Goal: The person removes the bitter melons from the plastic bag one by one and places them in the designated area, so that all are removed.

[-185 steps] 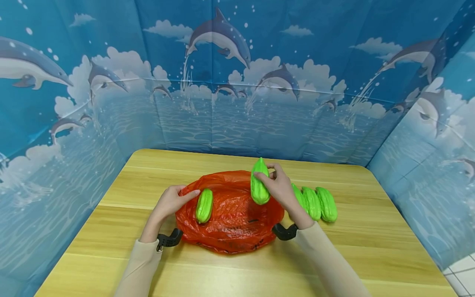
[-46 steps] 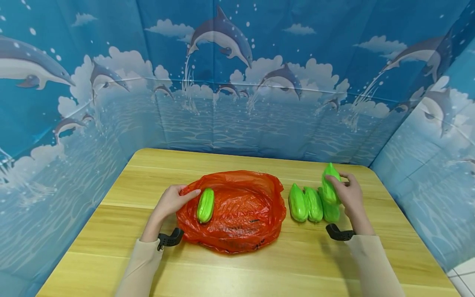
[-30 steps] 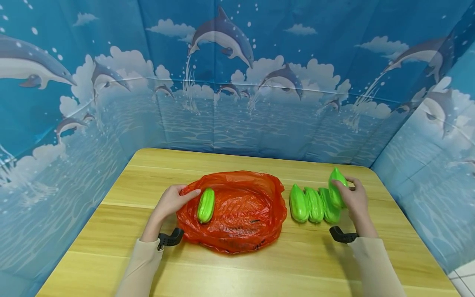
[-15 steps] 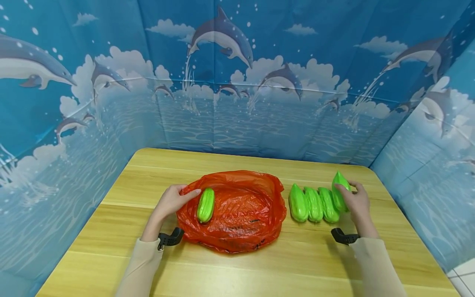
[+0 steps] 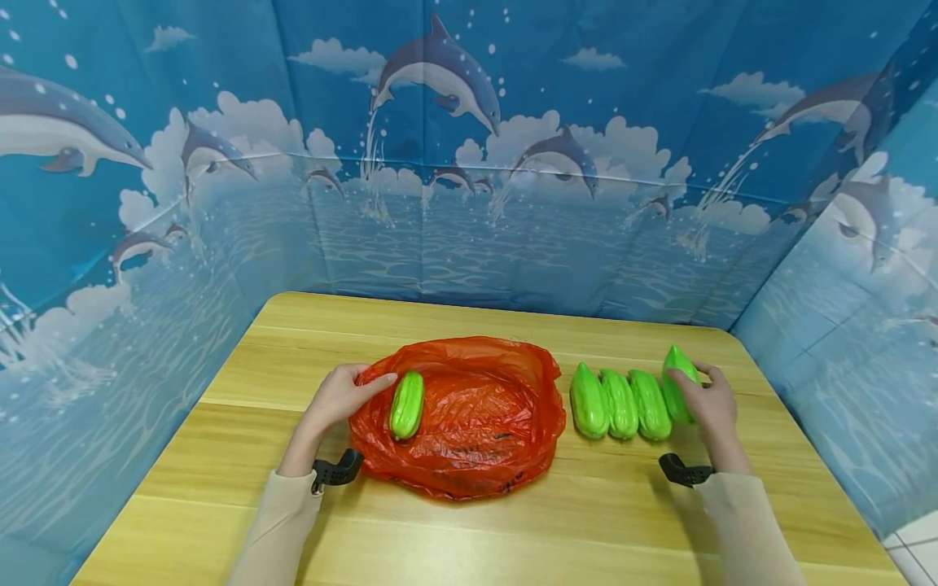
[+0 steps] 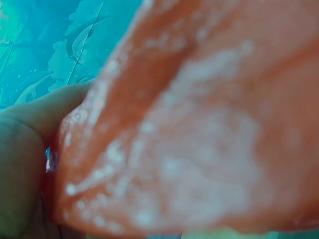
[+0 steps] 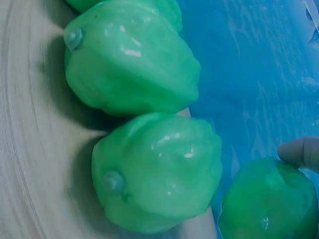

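Note:
My left hand (image 5: pixel 344 403) pinches the left rim of a red plastic bag (image 5: pixel 476 439), which lies spread with its mouth facing up. Inside the bag, near my left thumb, lies one green ridged gourd (image 5: pixel 406 405). The bag's film fills most of the left wrist view. On the right, my right hand (image 5: pixel 709 399) grips another green gourd (image 5: pixel 676 387) between thumb and fingers, tip up and tilted. That gourd is beside the right end of a row of three like gourds (image 5: pixel 621 404). In the right wrist view it appears raised compared with the resting gourd (image 7: pixel 159 172).
Everything rests on a light wooden table (image 5: pixel 440 541). A blue dolphin-printed curtain (image 5: pixel 469 220) hangs behind it and along both sides. Each wrist wears a black camera mount, such as the right mount (image 5: pixel 683 470).
My right hand has carried its gourd from above the bag to the right end of the row, then down and slightly right over the last second. My left hand stays on the bag's rim.

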Motion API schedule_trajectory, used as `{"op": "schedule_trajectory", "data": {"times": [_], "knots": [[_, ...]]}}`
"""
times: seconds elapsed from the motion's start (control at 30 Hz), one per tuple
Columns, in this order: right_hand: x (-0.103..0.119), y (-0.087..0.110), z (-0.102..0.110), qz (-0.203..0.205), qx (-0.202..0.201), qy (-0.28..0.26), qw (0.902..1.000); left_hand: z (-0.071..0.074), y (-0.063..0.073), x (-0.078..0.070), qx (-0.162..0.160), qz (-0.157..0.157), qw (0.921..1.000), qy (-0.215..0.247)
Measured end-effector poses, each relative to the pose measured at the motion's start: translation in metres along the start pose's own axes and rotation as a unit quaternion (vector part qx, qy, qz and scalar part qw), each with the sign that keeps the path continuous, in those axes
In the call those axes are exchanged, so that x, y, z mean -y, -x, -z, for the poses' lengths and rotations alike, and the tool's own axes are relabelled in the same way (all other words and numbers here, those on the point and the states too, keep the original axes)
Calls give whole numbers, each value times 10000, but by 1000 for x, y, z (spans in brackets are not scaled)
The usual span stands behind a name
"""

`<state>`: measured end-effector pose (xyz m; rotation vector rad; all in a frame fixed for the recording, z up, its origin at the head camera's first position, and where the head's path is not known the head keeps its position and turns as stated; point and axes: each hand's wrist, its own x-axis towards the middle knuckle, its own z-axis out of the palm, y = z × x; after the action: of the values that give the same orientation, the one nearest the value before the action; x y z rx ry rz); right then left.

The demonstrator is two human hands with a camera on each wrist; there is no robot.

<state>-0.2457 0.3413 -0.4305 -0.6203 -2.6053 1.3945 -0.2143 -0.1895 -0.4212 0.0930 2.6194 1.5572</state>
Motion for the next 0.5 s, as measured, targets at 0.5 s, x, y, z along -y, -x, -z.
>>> {"op": "schedule_trajectory", "data": {"times": [0.5], "knots": [[-9,-2,-1,10,-49,607,9981,1,-1,1,14,0,10000,35]]}}
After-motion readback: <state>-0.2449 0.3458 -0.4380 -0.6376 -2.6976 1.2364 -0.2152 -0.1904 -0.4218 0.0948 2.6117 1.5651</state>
